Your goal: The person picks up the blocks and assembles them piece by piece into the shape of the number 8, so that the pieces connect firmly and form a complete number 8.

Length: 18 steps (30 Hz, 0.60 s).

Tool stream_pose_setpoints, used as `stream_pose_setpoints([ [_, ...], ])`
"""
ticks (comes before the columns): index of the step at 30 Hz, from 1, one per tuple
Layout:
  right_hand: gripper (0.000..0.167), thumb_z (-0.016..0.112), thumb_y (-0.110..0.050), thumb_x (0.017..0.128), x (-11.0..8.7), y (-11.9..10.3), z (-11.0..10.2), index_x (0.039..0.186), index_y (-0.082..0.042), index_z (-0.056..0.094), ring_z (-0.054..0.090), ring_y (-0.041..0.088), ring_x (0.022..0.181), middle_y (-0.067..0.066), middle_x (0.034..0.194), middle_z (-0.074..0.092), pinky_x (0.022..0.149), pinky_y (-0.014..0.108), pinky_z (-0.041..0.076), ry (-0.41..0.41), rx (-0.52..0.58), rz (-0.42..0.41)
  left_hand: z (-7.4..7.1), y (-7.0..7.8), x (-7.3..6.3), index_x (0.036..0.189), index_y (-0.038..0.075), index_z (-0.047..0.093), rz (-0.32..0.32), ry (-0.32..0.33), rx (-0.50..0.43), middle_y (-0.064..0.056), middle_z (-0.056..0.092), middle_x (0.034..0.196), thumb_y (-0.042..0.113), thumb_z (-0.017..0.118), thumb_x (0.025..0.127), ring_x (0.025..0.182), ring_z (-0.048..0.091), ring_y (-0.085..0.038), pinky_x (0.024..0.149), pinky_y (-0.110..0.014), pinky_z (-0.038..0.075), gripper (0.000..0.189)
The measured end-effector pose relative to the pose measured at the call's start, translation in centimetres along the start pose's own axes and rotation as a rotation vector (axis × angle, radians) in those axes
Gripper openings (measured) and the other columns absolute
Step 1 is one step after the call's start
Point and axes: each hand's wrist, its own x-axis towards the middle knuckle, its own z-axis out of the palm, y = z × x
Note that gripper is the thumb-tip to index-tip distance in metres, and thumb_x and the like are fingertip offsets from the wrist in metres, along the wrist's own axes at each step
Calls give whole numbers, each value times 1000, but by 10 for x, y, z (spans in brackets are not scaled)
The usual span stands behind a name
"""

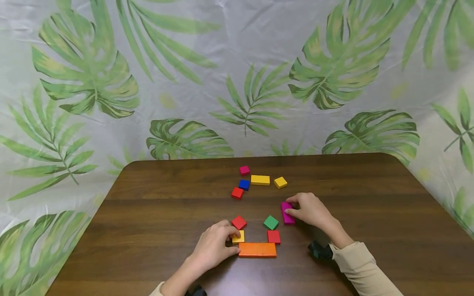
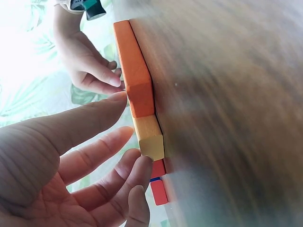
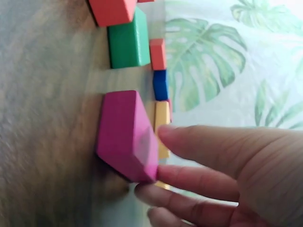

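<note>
My left hand (image 1: 212,244) rests by the near blocks. Its thumb tip meets the left end of a long orange block (image 1: 257,250), and its fingertips are at a small yellow block (image 1: 240,237). In the left wrist view the left fingers (image 2: 102,161) are loosely bent beside the orange and yellow blocks. My right hand (image 1: 310,209) holds a magenta block (image 1: 286,218) with thumb and fingertips; the block lies lengthwise away from me. The right wrist view shows the thumb and index finger at one end of the magenta block (image 3: 120,127).
A red block (image 1: 274,237) sits behind the orange block's right end, with a green block (image 1: 271,222) beyond. Another red block (image 1: 239,222) lies behind the small yellow one. Farther back are blue (image 1: 244,184), long yellow (image 1: 260,180) and several other blocks. Leaf-patterned cloth (image 1: 252,102) hangs behind the table.
</note>
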Motion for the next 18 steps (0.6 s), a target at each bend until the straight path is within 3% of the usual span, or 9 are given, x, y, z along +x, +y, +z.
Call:
stream_pose_setpoints([
  [3,36,72,-22,80,1,0,4,108,1,68,59,17,78,13,96,70,68,31,50,8,31,-60,0,0,-1,88,15,71,-3,-2,4,6,57,79,26,82,69,70,48,-2,59,-17,38,25],
  [6,39,72,-22,80,0,0,4,110,2,66,51,13,70,11,91,69,61,24,43,8,62,-96,0,1,-1,88,15,71,-14,-10,-1,6,57,78,27,82,69,70,49,-3,59,-17,38,25],
  [8,38,72,-22,80,-1,0,4,109,2,67,47,10,66,9,87,67,59,21,39,11,69,-84,1,1,-2,88,15,71,-19,-16,-6,6,57,78,27,82,69,70,48,-2,59,-17,38,25],
  [12,35,73,-22,78,-7,-3,1,104,2,68,49,10,65,7,82,67,59,22,41,-1,68,-19,1,1,-2,87,15,71,-13,-12,-11,6,57,79,27,82,69,70,49,-3,59,-17,39,25],
  [18,48,78,-28,74,-10,-7,3,110,1,66,48,10,67,2,79,64,59,22,39,-39,82,-2,0,0,-1,87,15,71,-4,-5,1,6,57,79,26,83,68,71,50,-4,59,-17,39,25],
])
